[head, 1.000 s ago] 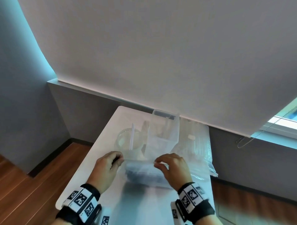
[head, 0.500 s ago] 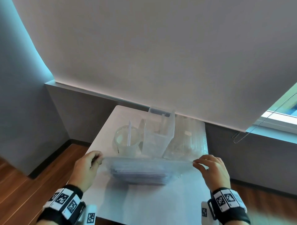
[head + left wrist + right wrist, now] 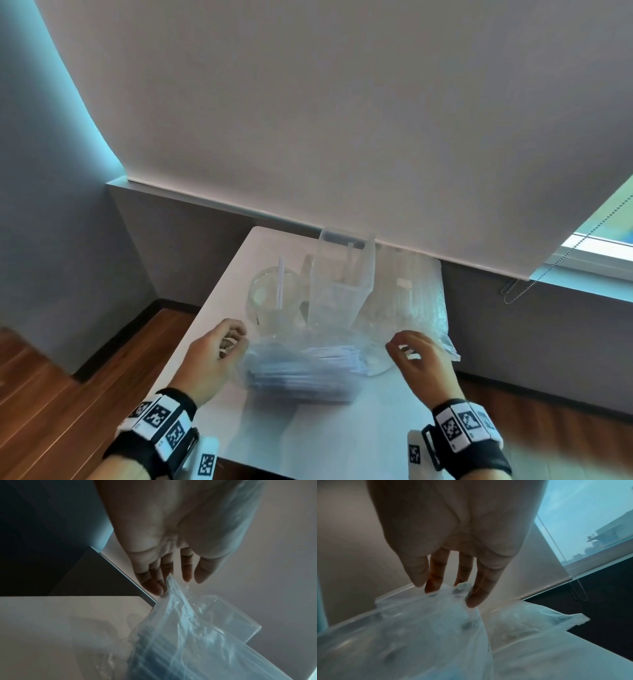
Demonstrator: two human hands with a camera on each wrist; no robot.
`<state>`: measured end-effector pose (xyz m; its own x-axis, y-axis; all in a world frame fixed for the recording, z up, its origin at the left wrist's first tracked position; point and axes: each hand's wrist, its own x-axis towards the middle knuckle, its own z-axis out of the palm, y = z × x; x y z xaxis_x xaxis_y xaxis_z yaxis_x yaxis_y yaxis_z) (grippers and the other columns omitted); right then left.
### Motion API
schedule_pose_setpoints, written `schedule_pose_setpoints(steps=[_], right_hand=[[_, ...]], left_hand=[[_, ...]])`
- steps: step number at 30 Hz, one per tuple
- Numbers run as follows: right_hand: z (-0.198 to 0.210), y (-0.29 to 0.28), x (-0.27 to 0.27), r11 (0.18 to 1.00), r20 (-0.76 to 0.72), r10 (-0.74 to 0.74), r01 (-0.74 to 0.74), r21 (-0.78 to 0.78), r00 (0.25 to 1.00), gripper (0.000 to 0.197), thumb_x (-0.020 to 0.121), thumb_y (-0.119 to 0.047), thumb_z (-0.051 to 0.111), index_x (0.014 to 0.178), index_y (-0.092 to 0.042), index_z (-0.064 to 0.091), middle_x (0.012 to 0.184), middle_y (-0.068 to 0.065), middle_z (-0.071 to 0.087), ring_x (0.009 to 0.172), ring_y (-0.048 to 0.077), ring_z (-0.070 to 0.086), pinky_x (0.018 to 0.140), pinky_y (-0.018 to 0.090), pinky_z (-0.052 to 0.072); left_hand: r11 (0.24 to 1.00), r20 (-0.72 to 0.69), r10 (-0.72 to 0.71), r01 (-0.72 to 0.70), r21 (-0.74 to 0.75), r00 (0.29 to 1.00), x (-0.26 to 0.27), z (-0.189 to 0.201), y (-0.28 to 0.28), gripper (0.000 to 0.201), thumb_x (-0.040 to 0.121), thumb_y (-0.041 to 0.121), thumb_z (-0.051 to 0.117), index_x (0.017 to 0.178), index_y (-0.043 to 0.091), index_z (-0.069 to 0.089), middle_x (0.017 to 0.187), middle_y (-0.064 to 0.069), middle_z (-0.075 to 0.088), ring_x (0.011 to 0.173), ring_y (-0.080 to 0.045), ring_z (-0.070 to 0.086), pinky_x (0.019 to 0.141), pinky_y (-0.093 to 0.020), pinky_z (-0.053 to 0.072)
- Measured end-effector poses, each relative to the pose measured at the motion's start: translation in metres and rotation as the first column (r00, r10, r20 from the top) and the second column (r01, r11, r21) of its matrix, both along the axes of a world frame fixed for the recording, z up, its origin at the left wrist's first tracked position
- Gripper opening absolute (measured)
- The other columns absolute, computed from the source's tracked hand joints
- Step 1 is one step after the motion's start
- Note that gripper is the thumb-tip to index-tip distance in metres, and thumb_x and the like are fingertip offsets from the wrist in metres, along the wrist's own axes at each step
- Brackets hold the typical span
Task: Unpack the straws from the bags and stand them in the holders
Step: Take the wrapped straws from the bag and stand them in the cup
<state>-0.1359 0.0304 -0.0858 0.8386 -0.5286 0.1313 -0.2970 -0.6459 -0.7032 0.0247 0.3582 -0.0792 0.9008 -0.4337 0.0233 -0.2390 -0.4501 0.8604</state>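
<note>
A clear bag of straws [image 3: 305, 371] lies across the near middle of the white table [image 3: 342, 438]. My left hand [image 3: 236, 342] pinches its left end; in the left wrist view the bag's edge [image 3: 171, 584] rises to the fingertips [image 3: 154, 586]. At the bag's right end my right hand [image 3: 399, 347] holds the bunched plastic [image 3: 462, 586] in its fingertips [image 3: 476, 599]. Behind the bag stand a round clear holder [image 3: 270, 301] with one white straw [image 3: 280, 287] and a tall square clear holder [image 3: 339, 284].
A second clear bag [image 3: 421, 305] lies at the table's back right, reaching over the right edge. The wall and a roller blind [image 3: 342, 120] are just behind the table. A bead cord [image 3: 513, 291] hangs at the right. Wood floor [image 3: 68, 377] shows to the left.
From the bag's middle my hands slid outward to its two ends and stretched it taut. They have now come a little closer together and the plastic hangs slack.
</note>
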Motion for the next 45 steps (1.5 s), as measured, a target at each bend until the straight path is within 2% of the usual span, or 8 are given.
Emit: schedule_pose_setpoints(steps=[12, 15, 18, 22, 27, 31, 40, 45], right_hand=[[-0.005, 0.022, -0.002, 0.959, -0.229, 0.179, -0.221, -0.175, 0.957, 0.043, 0.077, 0.002, 0.073, 0.065, -0.037, 0.063, 0.134, -0.012, 0.044, 0.109, 0.015, 0.055, 0.088, 0.021, 0.044], [-0.003, 0.025, -0.002, 0.942, -0.4, 0.084, -0.204, -0.267, 0.913, 0.063, 0.08, 0.017, 0.049, 0.097, -0.038, 0.075, 0.148, -0.012, 0.033, 0.114, 0.014, 0.043, 0.089, 0.017, 0.041], [0.002, 0.029, 0.001, 0.929, -0.479, 0.011, -0.187, -0.32, 0.878, 0.092, 0.073, 0.02, 0.04, 0.139, -0.044, 0.045, 0.158, -0.017, 0.006, 0.117, 0.015, 0.032, 0.08, 0.023, 0.049], [0.003, 0.041, 0.009, 0.934, -0.479, 0.044, -0.207, -0.292, 0.877, 0.1, 0.071, 0.021, 0.039, 0.146, -0.044, 0.029, 0.159, -0.02, -0.003, 0.121, 0.019, 0.032, 0.073, 0.026, 0.052], [-0.008, 0.054, 0.018, 0.952, -0.491, 0.009, -0.157, -0.261, 0.871, 0.071, 0.083, 0.011, 0.041, 0.135, -0.035, 0.053, 0.151, -0.01, 0.026, 0.122, 0.02, 0.034, 0.086, 0.027, 0.051], [-0.007, 0.055, 0.022, 0.956, -0.474, 0.053, -0.181, -0.23, 0.879, 0.085, 0.075, 0.019, 0.044, 0.144, -0.03, 0.039, 0.143, -0.003, 0.033, 0.111, 0.021, 0.041, 0.089, 0.023, 0.046], [-0.017, 0.046, -0.003, 0.991, -0.42, 0.101, -0.128, -0.036, 0.902, 0.112, 0.065, 0.019, 0.045, 0.149, -0.048, 0.014, 0.139, -0.008, 0.029, 0.1, 0.022, 0.05, 0.085, 0.028, 0.049], [-0.005, 0.042, 0.004, 0.995, -0.415, 0.031, -0.068, -0.073, 0.909, 0.1, 0.07, 0.02, 0.048, 0.15, -0.036, 0.027, 0.135, -0.002, 0.032, 0.089, 0.016, 0.054, 0.075, 0.023, 0.053]], left_hand=[[0.873, 0.042, -0.333, 0.291, 0.391, 0.942, -0.004, -0.002, -0.026, 0.034, 0.088, 0.01, 0.062, 0.087, 0.043, 0.068, 0.131, 0.007, 0.035, 0.121, -0.012, 0.043, 0.103, -0.017, 0.031], [0.746, -0.095, -0.34, 0.329, 0.579, 0.936, -0.006, -0.003, -0.026, 0.046, 0.087, 0.003, 0.056, 0.107, 0.042, 0.069, 0.147, 0.002, 0.026, 0.132, -0.018, 0.033, 0.115, -0.03, 0.03], [0.657, -0.121, -0.298, 0.296, 0.693, 0.947, -0.012, -0.001, -0.029, 0.072, 0.084, -0.001, 0.05, 0.141, 0.042, 0.041, 0.155, 0.0, 0.012, 0.133, -0.024, 0.031, 0.111, -0.037, 0.036], [0.776, -0.174, -0.235, 0.292, 0.559, 0.956, -0.017, -0.005, -0.037, 0.091, 0.081, -0.006, 0.054, 0.153, 0.033, 0.015, 0.149, 0.001, 0.011, 0.125, -0.023, 0.043, 0.106, -0.032, 0.042], [0.878, -0.179, -0.124, 0.192, 0.439, 0.976, -0.028, -0.008, -0.048, 0.051, 0.092, 0.002, 0.048, 0.135, 0.028, 0.054, 0.114, 0.003, 0.034, 0.101, -0.015, 0.051, 0.097, -0.016, 0.039], [0.869, -0.152, -0.091, 0.153, 0.47, 0.984, -0.029, 0.001, -0.048, 0.05, 0.084, -0.014, 0.047, 0.11, 0.024, 0.066, 0.102, 0.0, 0.034, 0.092, -0.019, 0.048, 0.093, -0.024, 0.049], [0.914, 0.146, -0.211, 0.142, 0.379, 0.967, -0.036, 0.026, -0.04, 0.091, 0.079, -0.017, 0.057, 0.152, 0.027, 0.024, 0.116, 0.006, 0.019, 0.11, -0.018, 0.045, 0.102, -0.025, 0.047], [0.913, 0.013, -0.149, 0.132, 0.387, 0.989, -0.029, 0.008, -0.029, 0.047, 0.076, -0.017, 0.059, 0.093, 0.027, 0.063, 0.106, 0.004, 0.025, 0.098, -0.016, 0.047, 0.088, -0.014, 0.043]])
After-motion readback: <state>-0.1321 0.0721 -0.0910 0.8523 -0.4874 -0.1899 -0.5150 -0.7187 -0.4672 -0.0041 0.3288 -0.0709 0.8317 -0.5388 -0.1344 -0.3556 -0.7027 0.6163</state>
